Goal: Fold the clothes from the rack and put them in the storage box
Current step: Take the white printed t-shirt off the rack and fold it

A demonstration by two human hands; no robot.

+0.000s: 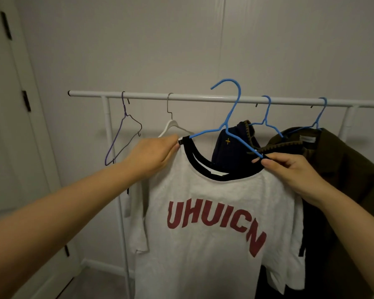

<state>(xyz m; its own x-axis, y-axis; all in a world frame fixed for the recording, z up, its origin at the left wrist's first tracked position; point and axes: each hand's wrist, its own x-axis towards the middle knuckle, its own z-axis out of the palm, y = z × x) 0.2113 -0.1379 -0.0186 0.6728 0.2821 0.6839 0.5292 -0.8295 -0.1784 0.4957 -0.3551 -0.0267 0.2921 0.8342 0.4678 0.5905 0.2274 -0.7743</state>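
Note:
A white T-shirt [205, 190] with a black collar and red letters hangs in front of me on a blue hanger [227, 121]. The hanger's hook is lifted off the white rack rail [181, 97] and stands above it. My left hand [153, 156] pinches the shirt's left shoulder at the collar. My right hand [289, 171] pinches the right shoulder together with the hanger's end. The storage box is not in view.
An empty purple wire hanger [122, 134] and an empty white hanger [171, 126] hang on the rail at left. A navy garment [229, 143] and an olive jacket [343, 165] hang on blue hangers at right. A white door [13, 126] stands at far left.

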